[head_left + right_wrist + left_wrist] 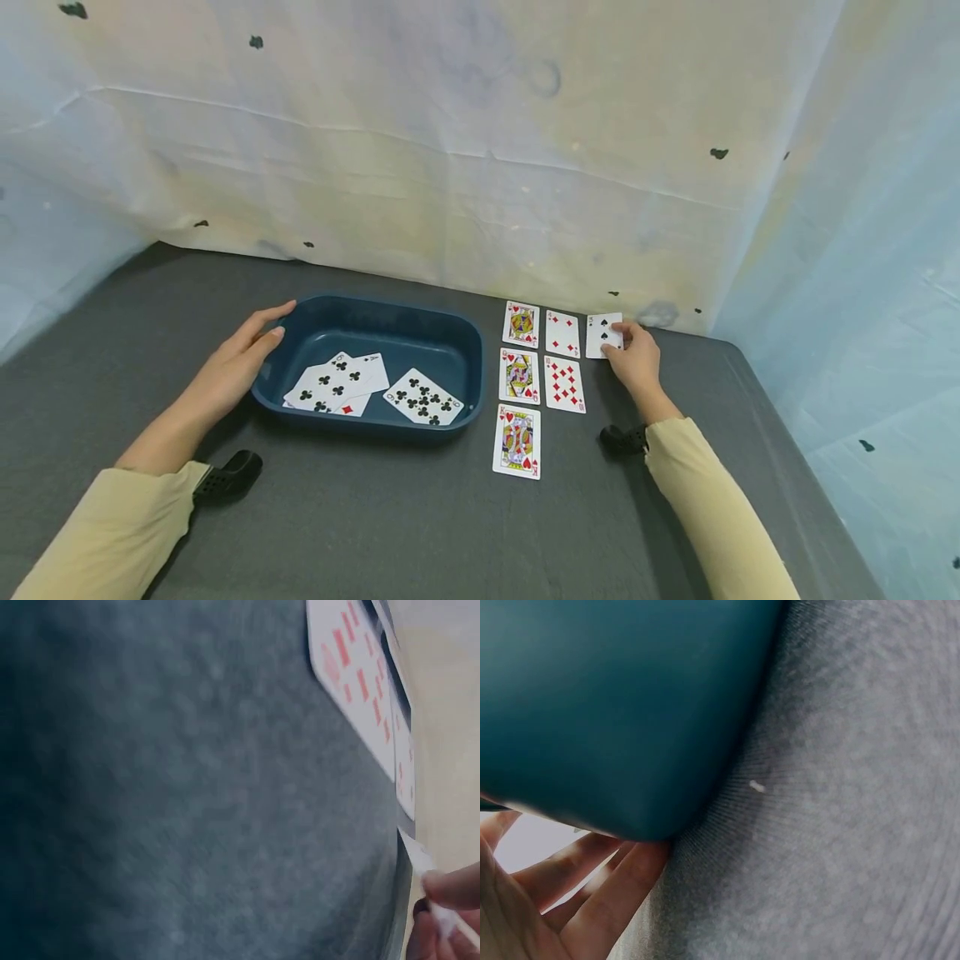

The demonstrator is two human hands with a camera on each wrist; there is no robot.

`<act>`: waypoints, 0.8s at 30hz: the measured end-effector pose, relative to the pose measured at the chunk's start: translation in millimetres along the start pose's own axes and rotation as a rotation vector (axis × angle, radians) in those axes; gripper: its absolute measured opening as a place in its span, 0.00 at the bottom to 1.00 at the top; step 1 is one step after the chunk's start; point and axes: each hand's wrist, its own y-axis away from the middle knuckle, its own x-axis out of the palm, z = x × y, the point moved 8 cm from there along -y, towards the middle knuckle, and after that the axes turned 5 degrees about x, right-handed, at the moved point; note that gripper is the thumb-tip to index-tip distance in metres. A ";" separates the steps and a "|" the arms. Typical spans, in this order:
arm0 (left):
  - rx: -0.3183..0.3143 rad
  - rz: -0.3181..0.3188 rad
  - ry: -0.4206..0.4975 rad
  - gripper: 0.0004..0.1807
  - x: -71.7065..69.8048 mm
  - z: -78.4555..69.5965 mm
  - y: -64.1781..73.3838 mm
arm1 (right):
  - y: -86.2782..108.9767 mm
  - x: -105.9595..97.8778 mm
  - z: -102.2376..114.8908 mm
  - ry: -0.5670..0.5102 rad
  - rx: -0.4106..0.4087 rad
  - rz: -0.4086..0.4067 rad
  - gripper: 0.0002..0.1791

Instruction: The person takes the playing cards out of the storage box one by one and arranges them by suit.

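ok so from my remote seat: the right hand [637, 360] has 1 spade card [597, 340] pinched btwn thumb and fingers at its right side. It's at the far side of the counter [390, 517], just right of the top diamond card, w/ a thin gap. Face up, long axis roughly front to back, one short end toward the patterned sheet [450, 150] behind. Fingers cover part of it and the R wrist cam is blurry, so can't tell if it's flat or tipped up a bit.

Left hand [238, 365] isn't gripping afaict: fingers fairly straight, touching the outside of the blue tub [382, 301] at its left end. 1 tub total, long axis L to R.

Counts: 5 cards laid out in 2 columns btwn tub and right hand. 3 heart cards [519, 377] in the left column (all face cards, king nearest), 2 diamond cards [564, 385] next over, long axes also front-to-back ish. In the tub I get at least 4: min 3 overlapping in a pile [330, 383] on the left, plus 1 club card [424, 398] apart on the right, lying diagonal. Also 2 black wrist straps [231, 477], 1 per arm, fwiw.
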 end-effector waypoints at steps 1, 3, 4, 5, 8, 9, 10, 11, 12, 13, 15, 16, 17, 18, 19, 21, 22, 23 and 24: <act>-0.002 -0.001 0.001 0.31 0.4 0.5 0.2 | -0.7 0.8 -0.7 0.030 0.003 0.009 0.23; -0.003 -0.005 -0.001 0.31 0.8 1.0 0.5 | -1.6 2.2 -1.6 0.087 0.006 0.026 0.23; -0.003 -0.007 -0.001 0.31 0.9 1.1 0.6 | -1.5 2.6 -1.5 0.111 0.008 0.031 0.22; -0.003 -0.008 0.000 0.31 0.9 1.0 0.7 | -0.9 3.0 -1.0 0.133 0.011 0.035 0.22; 0.001 -0.008 0.005 0.31 0.4 0.3 1.1 | 1.7 2.7 2.1 0.199 0.019 0.025 0.21; 0.001 -0.007 0.005 0.31 0.3 0.2 1.2 | 3.0 2.7 3.3 0.211 0.027 0.018 0.20; 0.006 -0.004 0.007 0.31 0.0 -0.6 1.2 | 4.5 2.3 4.7 0.211 0.039 0.011 0.21; 0.011 0.000 0.008 0.31 -0.2 -1.2 1.3 | 6.1 2.2 6.5 0.197 0.051 0.004 0.21; 0.016 0.003 0.010 0.31 -0.4 -1.7 1.4 | 7.9 2.3 8.8 0.162 0.068 -0.004 0.21; 0.020 0.006 0.012 0.31 -0.6 -2.0 1.6 | 10.1 3.0 11.7 0.107 0.086 -0.007 0.21; 0.030 0.010 0.016 0.31 -1.0 -2.4 1.8 | 15.5 3.8 21.7 -0.035 0.104 -0.026 0.21; 0.034 0.012 0.019 0.31 -1.2 -2.6 2.0 | 18.3 4.6 28.4 -0.106 0.098 -0.033 0.20; 0.036 0.011 0.019 0.31 -1.5 -2.6 2.1 | 21.7 5.2 36.3 -0.173 0.088 -0.039 0.19; 0.035 0.010 0.018 0.31 -1.6 -2.5 2.2 | 25.1 5.7 44.8 -0.231 0.073 -0.042 0.18; 0.033 0.009 0.017 0.31 -1.6 -2.3 2.3 | 29.0 6.0 53.8 -0.278 0.051 -0.040 0.18; 0.026 0.006 0.014 0.31 -1.4 -2.0 2.4 | 36.5 6.2 72.6 -0.362 -0.003 -0.032 0.17; 0.023 0.005 0.013 0.31 -1.1 -1.9 2.4 | 40.9 6.5 81.7 -0.403 -0.025 -0.017 0.17; 0.019 0.003 0.012 0.31 -0.9 -1.8 2.5 | 45.3 7.2 90.1 -0.442 -0.038 -0.001 0.17; 0.015 0.001 0.010 0.31 -0.7 -1.8 2.6 | 49.8 7.9 98.6 -0.484 -0.053 0.017 0.17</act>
